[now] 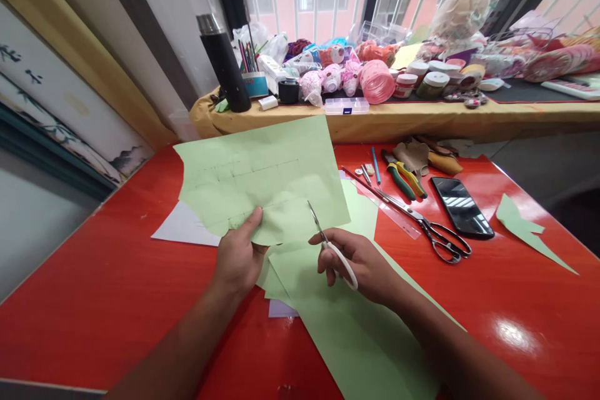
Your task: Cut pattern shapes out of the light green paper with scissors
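The left hand (237,256) clamps a green paper sheet (262,169) above the red desk (103,287); the right hand (359,262) clamps white-handled scissors (335,256) beside it. Caution: a slipping grip could let the blade tips tear the sheet.

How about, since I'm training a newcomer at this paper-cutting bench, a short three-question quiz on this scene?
1. Which hand holds the white-handled scissors?
2. True or false: the left hand is gripping the pale green paper sheet.
3. Which of these lies to the right of the smartphone on the red table? A) a pale green paper scrap B) a stapler C) a roll of tape

Key: 1. The right hand. 2. True. 3. A.
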Demonstrator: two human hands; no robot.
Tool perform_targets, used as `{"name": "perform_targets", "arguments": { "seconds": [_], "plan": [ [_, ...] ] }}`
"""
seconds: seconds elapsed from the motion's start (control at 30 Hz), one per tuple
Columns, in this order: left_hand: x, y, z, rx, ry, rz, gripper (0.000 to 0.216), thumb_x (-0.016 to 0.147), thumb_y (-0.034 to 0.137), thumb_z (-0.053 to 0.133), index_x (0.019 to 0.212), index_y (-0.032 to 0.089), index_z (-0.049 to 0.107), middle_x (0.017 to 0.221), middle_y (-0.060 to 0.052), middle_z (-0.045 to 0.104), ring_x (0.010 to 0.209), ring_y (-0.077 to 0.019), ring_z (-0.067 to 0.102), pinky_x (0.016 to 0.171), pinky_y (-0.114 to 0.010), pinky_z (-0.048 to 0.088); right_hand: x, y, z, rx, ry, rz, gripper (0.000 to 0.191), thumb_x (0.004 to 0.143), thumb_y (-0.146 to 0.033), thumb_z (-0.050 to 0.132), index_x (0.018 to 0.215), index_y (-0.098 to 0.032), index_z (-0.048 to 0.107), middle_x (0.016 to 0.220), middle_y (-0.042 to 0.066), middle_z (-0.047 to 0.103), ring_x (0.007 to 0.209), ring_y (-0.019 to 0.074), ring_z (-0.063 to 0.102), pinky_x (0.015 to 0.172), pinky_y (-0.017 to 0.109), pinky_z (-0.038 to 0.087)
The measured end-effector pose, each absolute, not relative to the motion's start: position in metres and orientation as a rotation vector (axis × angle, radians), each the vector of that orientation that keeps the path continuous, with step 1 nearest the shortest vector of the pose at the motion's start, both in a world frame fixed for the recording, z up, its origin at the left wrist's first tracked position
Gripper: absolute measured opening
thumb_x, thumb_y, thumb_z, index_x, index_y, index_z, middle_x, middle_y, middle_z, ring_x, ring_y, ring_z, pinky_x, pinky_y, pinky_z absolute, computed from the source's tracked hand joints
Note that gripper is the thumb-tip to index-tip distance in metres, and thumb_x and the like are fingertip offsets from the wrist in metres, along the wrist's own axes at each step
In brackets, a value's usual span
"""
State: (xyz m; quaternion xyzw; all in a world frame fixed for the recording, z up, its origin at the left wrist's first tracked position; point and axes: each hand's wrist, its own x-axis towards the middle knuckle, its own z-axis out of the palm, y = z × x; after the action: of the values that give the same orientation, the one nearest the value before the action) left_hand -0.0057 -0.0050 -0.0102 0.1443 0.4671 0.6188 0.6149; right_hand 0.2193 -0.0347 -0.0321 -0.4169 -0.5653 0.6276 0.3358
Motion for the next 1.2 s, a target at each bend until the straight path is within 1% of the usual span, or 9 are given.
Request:
{"name": "perform_targets", "arguments": {
  "seconds": [0.13,0.27,0.37,0.43,0.5,0.67,0.83,1.03,1.2],
  "plan": [
    [-0.005,-0.007,-0.011,0.328,1.092,1.426,0.017,0.100,0.015,0.071,0.094,0.006,0.085,0.107,-0.017,0.086,0.095,-0.0239,0.083,0.084,-0.027,0.068,0.219,-0.035,-0.032,-1.082,-1.454,1.626,0.035,0.101,-0.050,0.070,0.119,-0.020,0.070,0.080,0.001,0.071,0.062,0.0142,0.065,0.060,0.027,0.050],
    [-0.001,-0.013,-0.006,0.326,1.144,1.432,0.014,0.097,0.015,0.076,0.090,0.008,0.085,0.100,-0.014,0.086,0.091,-0.0221,0.083,0.083,-0.024,0.066,0.219,-0.035,-0.031,-1.068,-1.426,1.623,0.046,0.098,-0.062,0.071,0.114,-0.019,0.068,0.078,0.001,0.071,0.060,0.0143,0.064,0.059,0.027,0.048],
    [0.002,-0.018,-0.001,0.311,1.297,1.376,0.020,0.092,0.022,0.084,0.076,0.008,0.083,0.079,-0.010,0.083,0.071,-0.0188,0.080,0.067,-0.020,0.064,0.219,-0.034,-0.029,-1.075,-1.434,1.607,0.051,0.097,-0.070,0.069,0.101,-0.019,0.067,0.071,0.001,0.069,0.060,0.0153,0.063,0.061,0.028,0.048],
    [0.004,-0.019,0.000,0.290,1.342,1.346,0.025,0.091,0.023,0.086,0.071,0.009,0.081,0.070,-0.009,0.080,0.063,-0.0180,0.077,0.060,-0.021,0.062,0.219,-0.034,-0.028,-1.079,-1.440,1.589,0.053,0.096,-0.073,0.069,0.096,-0.020,0.067,0.070,0.001,0.068,0.061,0.0161,0.063,0.062,0.029,0.049],
    [0.004,-0.019,-0.002,0.278,1.278,1.370,0.022,0.092,0.021,0.084,0.073,0.009,0.082,0.073,-0.009,0.082,0.066,-0.0194,0.078,0.064,-0.023,0.063,0.219,-0.034,-0.027,-1.083,-1.440,1.580,0.054,0.095,-0.074,0.069,0.094,-0.020,0.067,0.069,0.001,0.068,0.062,0.0166,0.063,0.063,0.030,0.049],
    [0.004,-0.015,-0.009,0.309,1.141,1.403,0.013,0.095,0.017,0.079,0.088,0.008,0.085,0.090,-0.014,0.085,0.085,-0.0236,0.083,0.079,-0.028,0.067,0.218,-0.036,-0.027,-1.077,-1.439,1.566,0.054,0.095,-0.074,0.070,0.093,-0.021,0.068,0.073,0.002,0.069,0.062,0.0166,0.064,0.063,0.030,0.050],
    [0.008,-0.020,-0.008,0.305,1.159,1.375,0.021,0.094,0.023,0.082,0.079,0.008,0.083,0.075,-0.011,0.081,0.076,-0.0238,0.081,0.067,-0.027,0.066,0.217,-0.036,-0.026,-1.061,-1.437,1.532,0.052,0.096,-0.072,0.069,0.091,-0.020,0.067,0.075,0.002,0.070,0.062,0.0155,0.064,0.061,0.029,0.048],
    [0.007,-0.022,-0.009,0.285,1.220,1.414,0.013,0.090,0.022,0.087,0.083,0.011,0.084,0.088,-0.009,0.085,0.085,-0.0201,0.082,0.078,-0.023,0.065,0.218,-0.035,-0.025,-1.067,-1.457,1.515,0.051,0.098,-0.071,0.068,0.091,-0.020,0.068,0.071,0.001,0.068,0.061,0.0159,0.064,0.062,0.029,0.049],
    [0.006,-0.023,-0.008,0.293,1.250,1.399,0.016,0.087,0.025,0.090,0.081,0.011,0.084,0.084,-0.008,0.084,0.081,-0.0191,0.081,0.074,-0.022,0.063,0.218,-0.035,-0.027,-1.066,-1.464,1.505,0.050,0.099,-0.070,0.067,0.090,-0.021,0.068,0.068,0.000,0.067,0.060,0.0163,0.064,0.061,0.029,0.050]
  ]
}}
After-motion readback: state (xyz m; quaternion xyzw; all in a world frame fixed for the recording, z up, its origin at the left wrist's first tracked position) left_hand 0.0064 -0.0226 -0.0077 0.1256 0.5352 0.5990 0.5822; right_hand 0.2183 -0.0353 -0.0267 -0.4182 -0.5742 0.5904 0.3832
